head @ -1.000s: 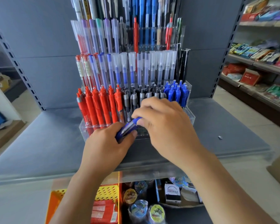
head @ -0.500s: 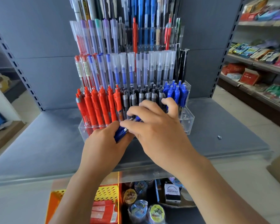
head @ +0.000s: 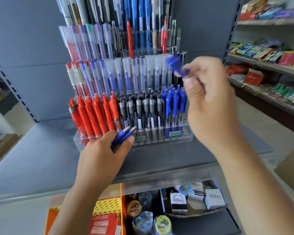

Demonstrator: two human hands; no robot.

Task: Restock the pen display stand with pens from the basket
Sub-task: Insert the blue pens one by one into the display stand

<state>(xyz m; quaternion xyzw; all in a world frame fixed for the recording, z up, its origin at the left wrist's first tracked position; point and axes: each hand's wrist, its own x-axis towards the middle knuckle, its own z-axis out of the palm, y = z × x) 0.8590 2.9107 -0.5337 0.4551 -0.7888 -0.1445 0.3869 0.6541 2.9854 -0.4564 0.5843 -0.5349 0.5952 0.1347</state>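
Pinching a blurred blue pen [head: 176,67] in my right hand [head: 210,107], I hold it above the display stand's [head: 161,141] right-end blue row [head: 174,104]. My left hand [head: 102,158] grips two spares [head: 122,135].

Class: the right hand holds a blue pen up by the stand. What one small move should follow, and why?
Probably the right hand lowers its blue pen into the front row of the stand, beside the matching blue pens at the right end; the left hand holds two more blue pens.
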